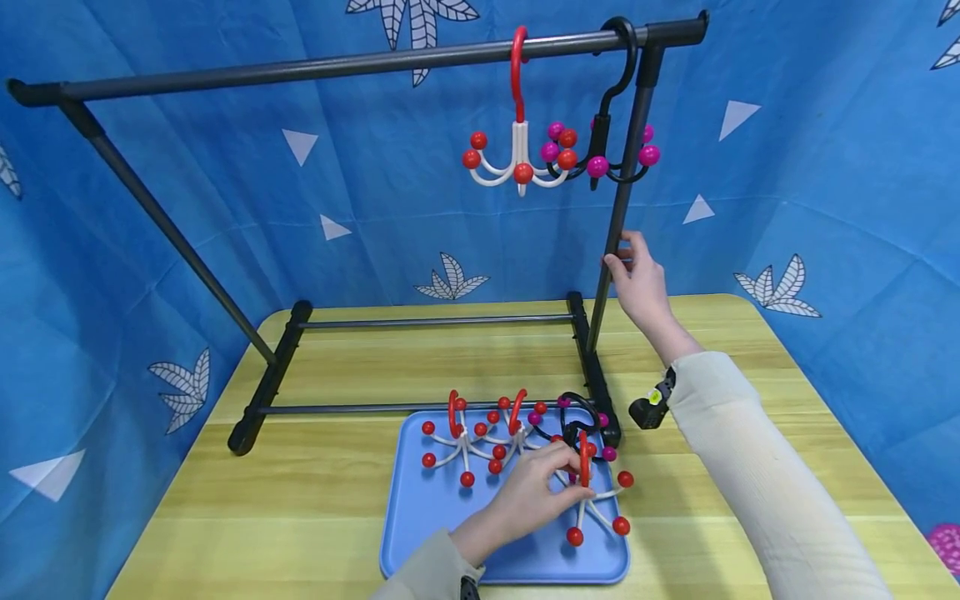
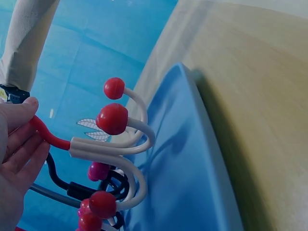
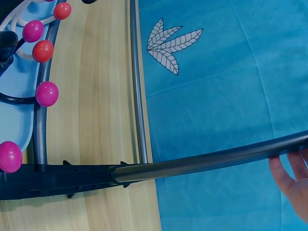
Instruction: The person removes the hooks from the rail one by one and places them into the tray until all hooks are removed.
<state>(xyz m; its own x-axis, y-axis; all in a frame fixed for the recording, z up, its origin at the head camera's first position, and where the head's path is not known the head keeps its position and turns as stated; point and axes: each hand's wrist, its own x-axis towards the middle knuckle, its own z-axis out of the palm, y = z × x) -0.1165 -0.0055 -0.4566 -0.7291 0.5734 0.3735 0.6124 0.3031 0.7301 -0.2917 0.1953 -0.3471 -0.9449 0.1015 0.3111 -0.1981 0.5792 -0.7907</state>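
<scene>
Left grip (image 1: 536, 492) around red-hooked hanger (image 1: 584, 492)

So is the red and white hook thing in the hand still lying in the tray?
Still in the tray; the left hand pinches the hanger's red hook.

White multi-arm hanger (image 1: 592, 492) with red balls and red hook lies on blue tray (image 1: 420, 517).

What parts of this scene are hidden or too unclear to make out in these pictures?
- Head view: the left hand covers the middle of the white hook hanger it holds, on the blue tray.
- Left wrist view: the hangers behind it overlap at the bottom edge, so they cannot be counted.
- Right wrist view: the right hand on the rack post is cut off by the edge; only fingertips show.
</scene>
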